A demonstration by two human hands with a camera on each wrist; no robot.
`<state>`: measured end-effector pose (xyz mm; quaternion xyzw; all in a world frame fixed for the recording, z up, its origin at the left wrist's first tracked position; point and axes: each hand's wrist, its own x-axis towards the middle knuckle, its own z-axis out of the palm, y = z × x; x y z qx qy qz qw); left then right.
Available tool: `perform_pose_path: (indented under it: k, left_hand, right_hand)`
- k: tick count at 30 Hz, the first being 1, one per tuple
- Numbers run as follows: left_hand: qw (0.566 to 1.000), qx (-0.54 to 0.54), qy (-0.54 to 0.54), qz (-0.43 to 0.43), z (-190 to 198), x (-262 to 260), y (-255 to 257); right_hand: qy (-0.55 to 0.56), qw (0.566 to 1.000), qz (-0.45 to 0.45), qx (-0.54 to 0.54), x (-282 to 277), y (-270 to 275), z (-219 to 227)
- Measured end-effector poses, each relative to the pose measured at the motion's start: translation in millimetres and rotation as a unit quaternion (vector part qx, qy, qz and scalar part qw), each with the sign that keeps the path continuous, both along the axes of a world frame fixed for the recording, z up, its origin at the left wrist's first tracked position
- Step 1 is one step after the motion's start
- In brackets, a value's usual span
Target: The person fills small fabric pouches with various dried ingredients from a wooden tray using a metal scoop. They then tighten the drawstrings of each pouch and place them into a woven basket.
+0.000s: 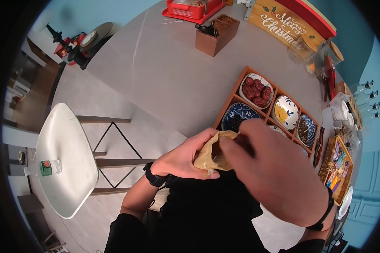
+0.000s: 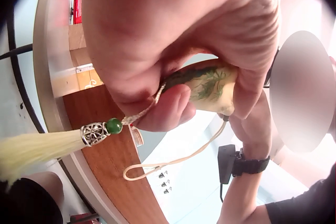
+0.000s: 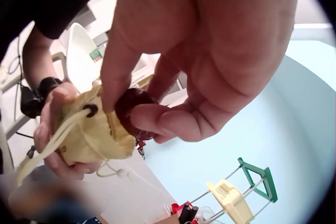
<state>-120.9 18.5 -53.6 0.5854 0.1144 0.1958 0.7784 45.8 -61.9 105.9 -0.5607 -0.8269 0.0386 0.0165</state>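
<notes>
My left hand (image 1: 179,158) holds a pale yellow drawstring pouch (image 1: 207,157) with its mouth spread open. Green leaf printing shows on the pouch in the left wrist view, where a cream tassel (image 2: 44,153) with a green bead (image 2: 114,126) and a looped cord (image 2: 173,167) hang from it. Thumb and fingers of my right hand (image 1: 278,181) pinch a dried red date (image 3: 128,107) right at the pouch mouth. More red dates (image 1: 256,90) fill a bowl in the divided wooden tray (image 1: 236,96). The inside of the pouch is mostly hidden.
Patterned bowls, one a blue bowl (image 1: 245,109) of dark bits, sit in the tray. A wicker basket (image 1: 328,162) of colourful items stands at the right. Farther back are a brown wooden box (image 1: 211,44) and a Christmas sign (image 1: 278,25). A white chair (image 1: 65,147) stands left.
</notes>
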Motion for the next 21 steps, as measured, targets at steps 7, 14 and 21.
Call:
perform_pose_path:
  k: [7,14,21]
  left_hand:
    - [0.996,0.087,0.012,-0.023,3.7,-5.9,-5.2]
    - [0.997,0.044,0.027,-0.057,17.5,0.9,-13.3]
    - [0.992,0.116,-0.011,-0.045,8.5,11.0,-24.9]
  right_hand:
    - [0.234,0.972,-0.005,0.021,29.4,-7.9,0.3]
    - [0.213,0.973,0.006,-0.086,15.7,-11.8,-8.8]
    - [0.21,0.977,0.023,0.034,12.7,-16.4,-47.2]
